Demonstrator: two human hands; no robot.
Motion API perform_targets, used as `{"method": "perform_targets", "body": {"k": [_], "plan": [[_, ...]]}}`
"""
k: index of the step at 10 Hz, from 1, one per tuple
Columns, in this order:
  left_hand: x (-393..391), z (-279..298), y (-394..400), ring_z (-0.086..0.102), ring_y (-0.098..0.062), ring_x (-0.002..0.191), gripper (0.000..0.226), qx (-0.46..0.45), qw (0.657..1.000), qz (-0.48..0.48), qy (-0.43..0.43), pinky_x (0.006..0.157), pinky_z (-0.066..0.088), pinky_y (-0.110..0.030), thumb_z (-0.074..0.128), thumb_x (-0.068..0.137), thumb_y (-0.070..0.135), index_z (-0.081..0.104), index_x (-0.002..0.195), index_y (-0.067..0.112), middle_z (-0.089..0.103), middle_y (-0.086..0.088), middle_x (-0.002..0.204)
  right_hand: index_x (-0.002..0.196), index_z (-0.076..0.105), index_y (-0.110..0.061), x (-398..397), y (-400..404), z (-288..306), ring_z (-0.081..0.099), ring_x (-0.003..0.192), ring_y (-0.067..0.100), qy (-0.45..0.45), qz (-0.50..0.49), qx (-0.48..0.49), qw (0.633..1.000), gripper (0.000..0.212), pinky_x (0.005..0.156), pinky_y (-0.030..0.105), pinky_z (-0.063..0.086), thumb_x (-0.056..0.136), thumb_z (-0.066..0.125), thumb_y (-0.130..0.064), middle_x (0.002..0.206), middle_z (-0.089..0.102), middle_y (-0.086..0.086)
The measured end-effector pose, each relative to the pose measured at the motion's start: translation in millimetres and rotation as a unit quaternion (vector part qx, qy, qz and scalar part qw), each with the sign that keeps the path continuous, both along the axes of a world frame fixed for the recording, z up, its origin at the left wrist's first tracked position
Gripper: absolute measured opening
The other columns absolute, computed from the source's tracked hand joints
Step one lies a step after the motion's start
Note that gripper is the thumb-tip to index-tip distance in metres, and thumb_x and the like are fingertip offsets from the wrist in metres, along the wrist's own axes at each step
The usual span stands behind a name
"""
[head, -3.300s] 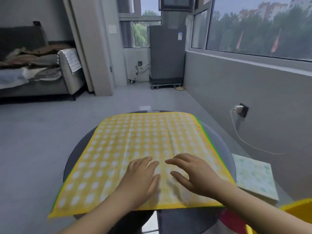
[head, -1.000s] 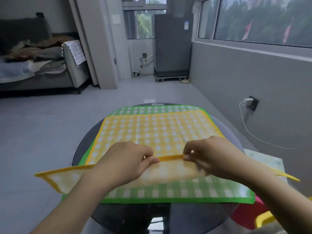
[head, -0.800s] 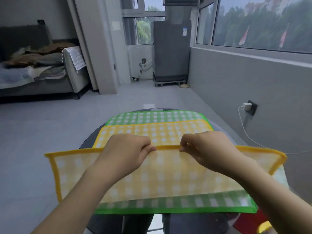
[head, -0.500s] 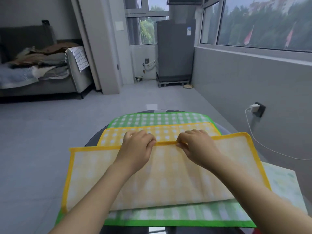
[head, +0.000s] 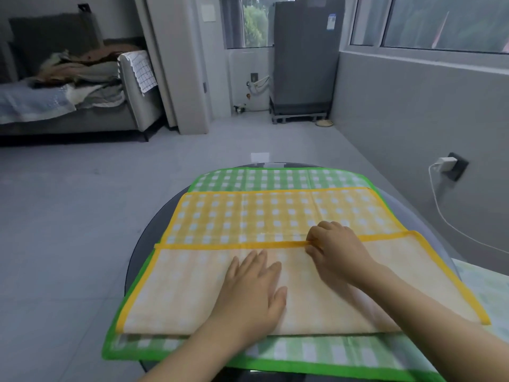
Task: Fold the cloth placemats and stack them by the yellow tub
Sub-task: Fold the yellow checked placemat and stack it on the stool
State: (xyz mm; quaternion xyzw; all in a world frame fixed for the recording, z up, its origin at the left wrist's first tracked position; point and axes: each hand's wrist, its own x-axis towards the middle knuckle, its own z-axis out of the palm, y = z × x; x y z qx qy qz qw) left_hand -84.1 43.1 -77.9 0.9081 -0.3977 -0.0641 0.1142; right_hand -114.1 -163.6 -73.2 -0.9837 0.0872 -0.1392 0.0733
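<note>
The yellow placemat [head: 275,216] lay across the round dark counter [head: 143,244], on top of a green placemat [head: 275,176] whose border showed along the counter's far and near edges. Its near half was turned over toward the far side, pale underside up, the bound edge running side to side about midway across the mat. So the folded piece was long from the counter's left edge to its right, with the crease toward the near edge. The left hand [head: 253,293] lay flat on the turned-over layer, fingers straight and spread, pressing it down. The right hand [head: 336,255] had its fingers curled at the bound edge and seemed to pinch it. The cloth looked thin, light and limp, the sort that would sag and slip out of line if lifted by one point; the yellow binding at the corners looked the surest place to take hold for the next fold. A pale patterned cloth [head: 484,285] lay just past the counter's right edge. The yellow tub was not in view.
</note>
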Motion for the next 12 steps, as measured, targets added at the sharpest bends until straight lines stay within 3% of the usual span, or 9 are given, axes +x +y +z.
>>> {"method": "perform_targets", "body": {"k": [2, 3, 4, 5, 6, 7, 9, 11, 12], "plan": [[0, -9, 5, -0.023, -0.013, 0.143, 0.080, 0.039, 0.999, -0.015, -0.002, 0.116, -0.016, -0.041, -0.003, 0.075, 0.064, -0.002, 0.150, 0.035, -0.017, -0.002, 0.158, 0.105, 0.058, -0.019, -2, 6, -2, 0.051, 0.100, 0.024, -0.005, -0.017, -0.028, 0.999, 0.020, 0.078, 0.031, 0.031, 0.092, 0.048, -0.032, 0.102, 0.057, -0.001], [0, -12, 4, -0.026, -0.013, 0.142, 0.084, 0.049, 0.999, -0.022, -0.011, 0.115, -0.018, -0.042, -0.009, 0.070, 0.064, -0.008, 0.149, 0.036, -0.020, -0.002, 0.157, 0.096, 0.061, -0.014, -7, 12, -3, 0.057, 0.090, 0.030, -0.007, -0.031, -0.041, 0.999, 0.013, 0.079, 0.036, 0.037, 0.086, 0.058, -0.022, 0.093, 0.060, 0.003], [0, -12, 3, -0.025, -0.013, 0.142, 0.085, 0.050, 0.998, -0.026, -0.016, 0.115, -0.017, -0.042, -0.011, 0.069, 0.064, -0.008, 0.149, 0.036, -0.019, -0.002, 0.157, 0.101, 0.066, -0.014, -18, 26, -10, 0.063, 0.093, 0.031, -0.046, -0.032, -0.046, 0.997, 0.024, 0.086, 0.037, 0.042, 0.077, 0.066, -0.016, 0.099, 0.066, 0.006], [0, -13, 3, -0.024, -0.013, 0.143, 0.079, 0.054, 0.998, -0.023, -0.030, 0.116, -0.015, -0.042, -0.007, 0.075, 0.064, -0.007, 0.149, 0.036, -0.018, -0.002, 0.157, 0.130, 0.053, -0.012, -38, 56, -9, 0.049, 0.127, 0.025, -0.003, -0.002, 0.015, 1.000, 0.056, 0.111, 0.030, 0.023, 0.089, 0.027, -0.039, 0.137, 0.052, 0.008], [-1, -12, 4, -0.024, -0.012, 0.142, 0.062, 0.066, 0.997, -0.024, -0.027, 0.116, -0.014, -0.042, 0.012, 0.094, 0.057, -0.010, 0.148, 0.036, -0.020, -0.002, 0.157, 0.150, 0.006, -0.019, -60, 65, -13, -0.006, 0.144, 0.009, 0.092, 0.027, 0.037, 0.995, 0.090, 0.111, 0.022, -0.014, 0.075, -0.021, -0.060, 0.151, -0.008, -0.010], [0, -11, 5, -0.026, -0.011, 0.142, 0.061, 0.069, 0.997, -0.024, -0.028, 0.117, -0.014, -0.042, 0.014, 0.096, 0.055, -0.011, 0.148, 0.037, -0.021, 0.000, 0.157, 0.148, -0.010, -0.026, -74, 51, -17, -0.024, 0.134, 0.002, 0.126, -0.003, 0.022, 0.992, 0.095, 0.111, 0.025, -0.018, 0.064, -0.030, -0.066, 0.144, -0.023, -0.014], [0, -11, 5, -0.025, -0.010, 0.142, 0.084, 0.071, 0.997, -0.024, -0.034, 0.116, -0.015, -0.039, -0.013, 0.068, 0.065, -0.011, 0.147, 0.039, -0.020, 0.001, 0.157, 0.147, -0.010, -0.037, -101, 9, -20, -0.017, 0.141, 0.005, 0.138, -0.080, 0.013, 0.987, 0.104, 0.117, 0.031, -0.010, 0.054, -0.038, -0.073, 0.150, -0.019, -0.015], [-2, -11, 5, -0.025, -0.010, 0.141, 0.085, 0.071, 0.997, -0.020, -0.037, 0.116, -0.015, -0.038, -0.014, 0.066, 0.065, -0.013, 0.147, 0.039, -0.022, 0.002, 0.156, 0.147, -0.009, -0.036, -126, -29, -16, -0.019, 0.138, 0.001, 0.148, -0.147, 0.012, 0.978, 0.105, 0.117, 0.030, -0.010, 0.054, -0.033, -0.078, 0.155, -0.014, -0.011], [-2, -10, 4, -0.026, -0.010, 0.141, 0.085, 0.072, 0.997, -0.020, -0.037, 0.116, -0.015, -0.038, -0.014, 0.066, 0.065, -0.013, 0.147, 0.039, -0.022, 0.002, 0.156, 0.148, -0.008, -0.034, -131, -33, -13, -0.015, 0.142, 0.005, 0.158, -0.160, 0.017, 0.974, 0.089, 0.117, 0.029, -0.009, 0.068, -0.016, -0.073, 0.156, -0.012, -0.010]]}}
